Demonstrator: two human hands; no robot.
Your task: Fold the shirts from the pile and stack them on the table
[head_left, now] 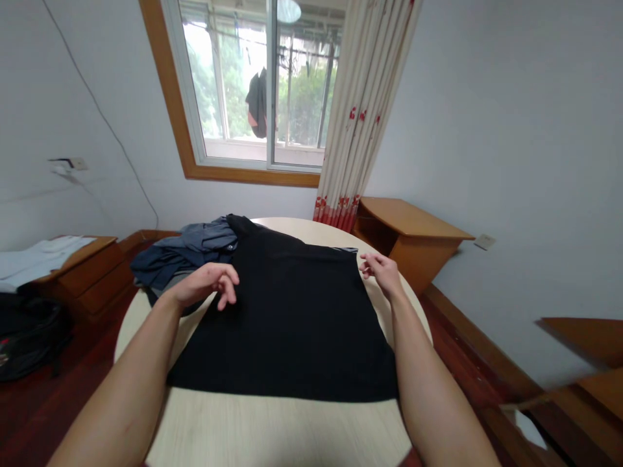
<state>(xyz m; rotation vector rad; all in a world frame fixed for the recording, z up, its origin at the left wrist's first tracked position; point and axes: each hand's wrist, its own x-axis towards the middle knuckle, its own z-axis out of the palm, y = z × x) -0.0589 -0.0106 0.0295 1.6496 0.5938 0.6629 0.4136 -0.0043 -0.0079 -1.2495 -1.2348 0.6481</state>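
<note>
A black garment lies spread flat on a round, pale wooden table, its straight edge towards me. Over the garment's left side hovers my left hand, fingers loosely curled and apart, with nothing in them. My right hand is beside the garment's far right corner, fingers bent; a small gap seems to separate it from the cloth. Against the garment's far left side rests a heap of blue and grey clothes. A small striped bit of cloth shows at the garment's far right edge.
Behind the table are a window and a long patterned curtain. A wooden desk stands at the back right. On the left are a wooden cabinet with papers on top and a black bag on the floor.
</note>
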